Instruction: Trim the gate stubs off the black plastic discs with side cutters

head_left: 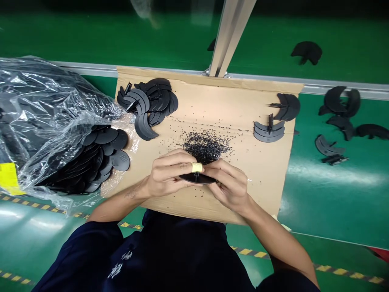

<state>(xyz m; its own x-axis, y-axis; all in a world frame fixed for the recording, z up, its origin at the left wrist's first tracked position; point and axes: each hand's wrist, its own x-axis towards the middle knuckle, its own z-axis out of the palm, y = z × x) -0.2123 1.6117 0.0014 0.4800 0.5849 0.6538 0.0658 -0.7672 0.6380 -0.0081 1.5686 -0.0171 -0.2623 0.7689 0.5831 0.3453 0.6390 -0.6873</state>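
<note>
Between my two hands is a round black plastic disc [199,179], held nearly edge-on with a small black upright piece at its middle. My left hand [170,170] is closed on its left side, and pale yellow tape wraps one fingertip. On the right side, the fingers of my right hand [229,182] pinch the disc and meet the left fingertips near its centre. Whatever lies between those fingertips is hidden. Just beyond my hands, a heap of tiny black parts [206,146] spreads over the cardboard sheet [231,211].
At left, a clear plastic bag [45,105] spills many black discs [120,160]. Curved black pieces [158,99] are piled at the sheet's back left, and more curved pieces [269,132] lie at right. A metal post [231,36] rises behind. Other black parts [340,101] rest on the green surface.
</note>
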